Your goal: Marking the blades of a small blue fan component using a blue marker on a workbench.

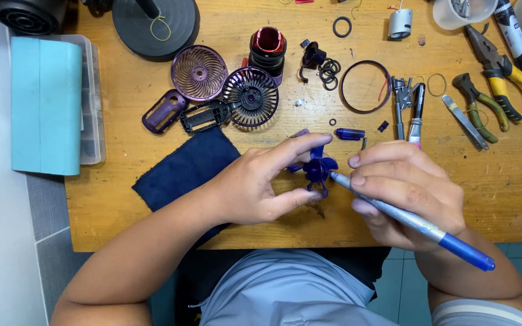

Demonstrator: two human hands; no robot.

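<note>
1. Centrally, bare room on the wooden table (152,223) is left only along its near edge.
2. The blue fan blade (317,168) is pinched above it by the left hand (260,181).
3. A blue-tipped tool (406,218) is gripped by the right hand (406,193), its tip touching the blade's hub.

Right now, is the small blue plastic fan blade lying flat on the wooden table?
No, the left hand pinches the small blue plastic fan blade above the wooden table, while the right hand holds a blue-capped pen to it.
</note>
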